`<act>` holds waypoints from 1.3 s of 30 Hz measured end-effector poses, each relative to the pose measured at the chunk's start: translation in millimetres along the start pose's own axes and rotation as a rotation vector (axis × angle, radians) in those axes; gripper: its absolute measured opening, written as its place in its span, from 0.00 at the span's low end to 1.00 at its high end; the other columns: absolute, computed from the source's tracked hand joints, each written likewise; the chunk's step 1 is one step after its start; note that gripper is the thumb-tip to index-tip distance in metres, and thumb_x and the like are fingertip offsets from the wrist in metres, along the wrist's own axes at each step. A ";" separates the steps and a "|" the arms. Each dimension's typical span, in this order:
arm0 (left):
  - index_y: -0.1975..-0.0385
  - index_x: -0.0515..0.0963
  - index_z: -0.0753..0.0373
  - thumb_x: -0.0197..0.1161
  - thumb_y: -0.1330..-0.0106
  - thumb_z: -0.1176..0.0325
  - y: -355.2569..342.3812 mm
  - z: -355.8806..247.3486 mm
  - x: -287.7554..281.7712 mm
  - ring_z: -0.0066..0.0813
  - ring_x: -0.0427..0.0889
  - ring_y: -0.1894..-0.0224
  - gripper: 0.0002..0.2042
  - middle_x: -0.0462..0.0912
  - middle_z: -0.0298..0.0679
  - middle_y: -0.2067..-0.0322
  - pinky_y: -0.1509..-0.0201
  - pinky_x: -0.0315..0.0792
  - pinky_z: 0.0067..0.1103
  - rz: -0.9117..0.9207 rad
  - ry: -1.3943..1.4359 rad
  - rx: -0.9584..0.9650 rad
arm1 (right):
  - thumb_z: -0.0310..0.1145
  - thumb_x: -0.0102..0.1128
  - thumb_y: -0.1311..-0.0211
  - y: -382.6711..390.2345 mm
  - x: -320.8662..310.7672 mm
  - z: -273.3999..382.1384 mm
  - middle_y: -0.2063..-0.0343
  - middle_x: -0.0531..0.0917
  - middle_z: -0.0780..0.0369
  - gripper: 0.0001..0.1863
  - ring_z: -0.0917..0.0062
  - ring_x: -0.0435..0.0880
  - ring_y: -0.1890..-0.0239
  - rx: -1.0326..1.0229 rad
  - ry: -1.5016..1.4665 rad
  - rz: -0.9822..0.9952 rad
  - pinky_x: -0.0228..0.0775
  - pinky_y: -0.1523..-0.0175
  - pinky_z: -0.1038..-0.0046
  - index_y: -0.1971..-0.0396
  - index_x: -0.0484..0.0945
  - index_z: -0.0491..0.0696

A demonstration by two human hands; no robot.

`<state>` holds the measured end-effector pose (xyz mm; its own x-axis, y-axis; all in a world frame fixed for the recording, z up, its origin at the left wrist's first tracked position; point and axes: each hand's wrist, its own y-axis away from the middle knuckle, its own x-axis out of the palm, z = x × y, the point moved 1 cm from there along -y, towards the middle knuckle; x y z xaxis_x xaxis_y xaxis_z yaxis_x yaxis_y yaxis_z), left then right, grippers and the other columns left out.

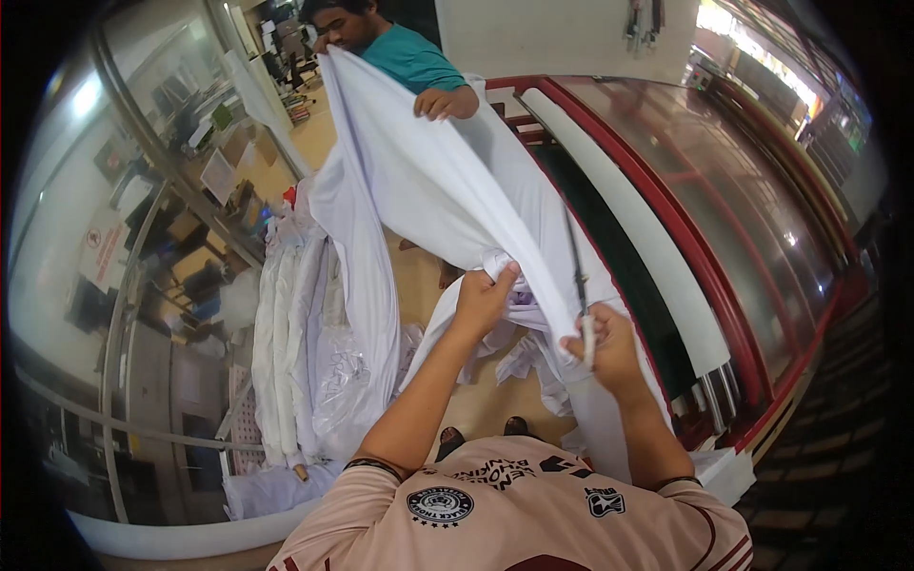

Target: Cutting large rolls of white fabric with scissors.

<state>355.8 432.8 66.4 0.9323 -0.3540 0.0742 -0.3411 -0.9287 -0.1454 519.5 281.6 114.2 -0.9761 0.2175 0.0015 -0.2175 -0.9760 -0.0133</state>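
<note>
A long white cloth (419, 171) stretches from me to a co-worker in a teal shirt, whose two hands hold up its far end. My left hand (486, 300) is closed on a bunched part of the near end, thumb on top. In my right hand (611, 347), at the cloth's right edge, is a pair of scissors (587, 333) with a pale handle. Its long dark blade points away from me alongside the cloth. Loose folds of the cloth hang below my hands, and my fingers partly hide the scissors' handle.
At the right stands a red-framed machine (709, 224) with a white roll and a dark green strip. Upright rolls wrapped in plastic (286, 352) lean at the left by a glass partition (114, 219). My feet are on the tan floor (505, 381) below.
</note>
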 end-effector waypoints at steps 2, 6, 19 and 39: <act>0.88 0.71 0.66 0.59 0.33 0.55 8.9 0.8 3.3 0.14 0.59 0.83 0.24 0.65 0.25 0.89 0.82 0.54 0.21 -0.048 0.021 -0.070 | 0.17 0.67 0.53 9.5 11.9 -18.5 0.78 0.79 0.65 0.14 0.87 0.77 0.77 0.064 -0.062 0.019 0.69 0.74 0.83 0.70 0.70 0.44; 0.82 0.77 0.68 0.60 0.33 0.56 24.7 9.4 1.2 0.13 0.62 0.81 0.22 0.71 0.27 0.85 0.80 0.58 0.19 0.022 -0.110 -0.171 | 0.17 0.67 0.52 22.3 30.5 -43.1 0.78 0.78 0.65 0.14 0.88 0.76 0.77 0.071 -0.025 0.003 0.68 0.73 0.84 0.69 0.71 0.42; 0.66 0.82 0.70 0.60 0.32 0.64 61.9 41.3 -31.9 0.15 0.75 0.71 0.13 0.83 0.32 0.71 0.68 0.70 0.17 0.039 0.136 -0.203 | 0.29 0.69 0.46 10.4 15.6 -37.9 0.80 0.78 0.67 0.11 0.88 0.75 0.78 0.066 0.034 0.229 0.69 0.71 0.84 0.75 0.74 0.43; 0.78 0.78 0.68 0.62 0.34 0.63 77.1 90.0 -42.9 0.13 0.68 0.79 0.15 0.76 0.29 0.81 0.77 0.63 0.18 -0.001 -0.095 -0.306 | 0.50 0.65 0.43 -10.4 3.3 -21.3 0.83 0.76 0.64 0.21 0.78 0.76 0.83 0.592 -0.088 0.595 0.67 0.80 0.76 0.76 0.74 0.46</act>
<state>300.4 386.3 -36.7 0.9349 -0.3544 -0.0203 -0.3470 -0.9243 0.1588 518.6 292.8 93.1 -0.9192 -0.3132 0.2388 0.3925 -0.7786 0.4897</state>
